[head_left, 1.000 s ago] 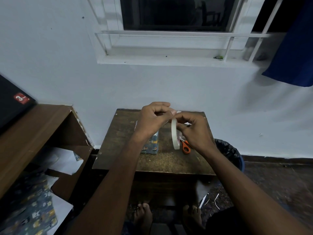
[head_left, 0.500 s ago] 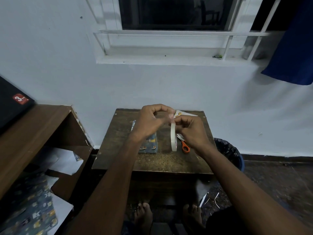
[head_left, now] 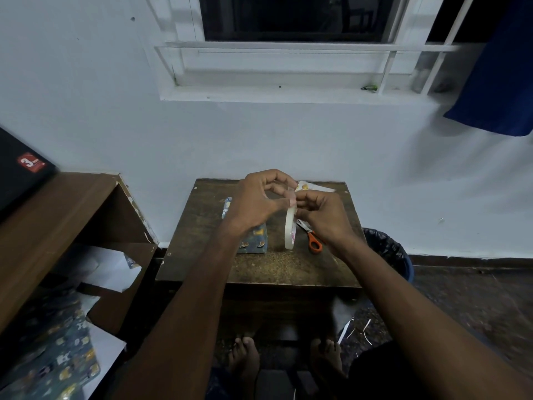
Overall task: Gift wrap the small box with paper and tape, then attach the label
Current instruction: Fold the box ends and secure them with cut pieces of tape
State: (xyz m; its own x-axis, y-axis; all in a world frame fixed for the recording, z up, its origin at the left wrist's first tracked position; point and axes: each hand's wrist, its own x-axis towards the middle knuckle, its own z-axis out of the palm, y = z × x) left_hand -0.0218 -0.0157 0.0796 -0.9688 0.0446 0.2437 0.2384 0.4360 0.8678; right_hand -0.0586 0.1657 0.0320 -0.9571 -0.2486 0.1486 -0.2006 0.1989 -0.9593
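A roll of tape (head_left: 290, 229) is held on edge above the middle of the counter (head_left: 202, 255) by the right hand (head_left: 323, 217), whose fingers are curled round its right side, while the rim at the top of the roll is pinched between thumb and fingertips of the left hand (head_left: 259, 203). The small box (head_left: 253, 239), already covered in blue patterned paper, is seen standing on the counter below the left wrist, with orange-handled scissors (head_left: 311, 241) lying just right of the tape and a label (head_left: 310, 186) at the far edge. More patterned paper (head_left: 54, 368) is seen lying at the near left.
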